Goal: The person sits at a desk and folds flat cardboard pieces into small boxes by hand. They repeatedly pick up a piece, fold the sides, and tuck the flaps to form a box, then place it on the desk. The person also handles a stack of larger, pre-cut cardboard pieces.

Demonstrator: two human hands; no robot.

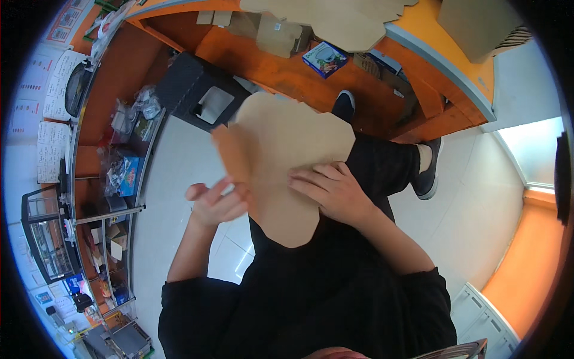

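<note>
A flat brown cardboard box blank (281, 149) with rounded flaps lies across my lap, over black trousers. My right hand (335, 191) presses flat on its lower right part, fingers spread and pointing left. My left hand (216, 202) is at the blank's left edge, where a narrow side flap (230, 154) is bent upward; the fingers curl against that edge and look blurred. I sit with my legs stretched out, dark shoes near an orange counter.
An orange counter (281, 72) curves ahead, with more flat cardboard blanks (335, 21), a small brown box (281, 36) and a blue printed box (324, 58). A black bin (194, 90) stands on the pale floor. Shelves (119, 173) with packets run along the left.
</note>
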